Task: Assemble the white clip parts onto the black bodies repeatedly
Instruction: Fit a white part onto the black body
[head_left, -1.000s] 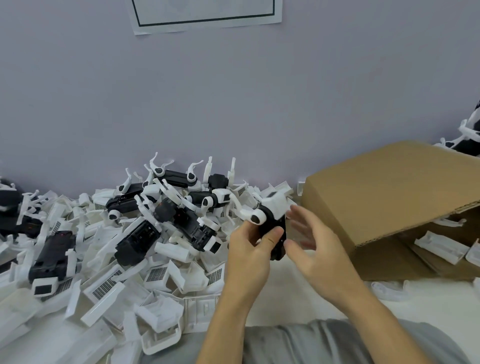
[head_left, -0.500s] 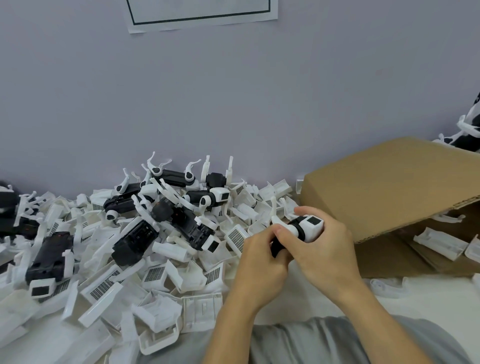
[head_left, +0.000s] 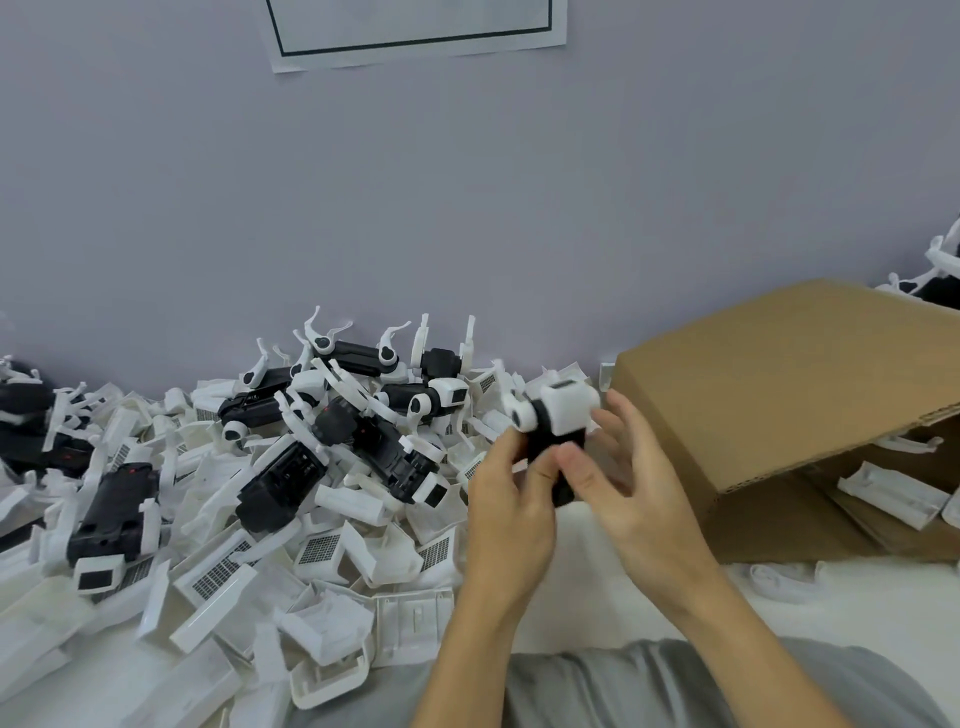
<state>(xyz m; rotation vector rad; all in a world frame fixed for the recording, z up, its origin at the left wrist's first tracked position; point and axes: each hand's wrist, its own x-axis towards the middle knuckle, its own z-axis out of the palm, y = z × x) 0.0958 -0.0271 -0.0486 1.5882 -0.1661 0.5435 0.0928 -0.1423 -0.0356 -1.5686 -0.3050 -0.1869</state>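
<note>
Left grip (head_left: 511, 499) is curled round the lower end of the black body (head_left: 550, 457), thumb across its front, holding it upright at centre of view, lifted off the table (head_left: 597, 613). Right grip (head_left: 641, 486) has gone from clamped over the white clip part (head_left: 566, 410) half a second ago to mostly open: thumb still touching the body's front, fingers spread and slack behind it, pinching nothing. Clip part now sits on the top end of the body with its round hinge end toward 9 o'clock. You pressed, then let go, so I'd read that as the clip seated; can't see the latch itself, so give it a tug if unsure. The body also went from lying sideways between your hands back to upright. Pile of finished units (head_left: 363, 415) and loose white clips (head_left: 322, 551) runs from 9 to 11 o'clock of your hands; the cardboard box (head_left: 779, 395) is at 2 o'clock, with more white parts under its flap. Next call, as a guess: drop this one on the finished pile, pick a bare body, repeat. Plenty of loose clips left, so the run looks far from done.
</note>
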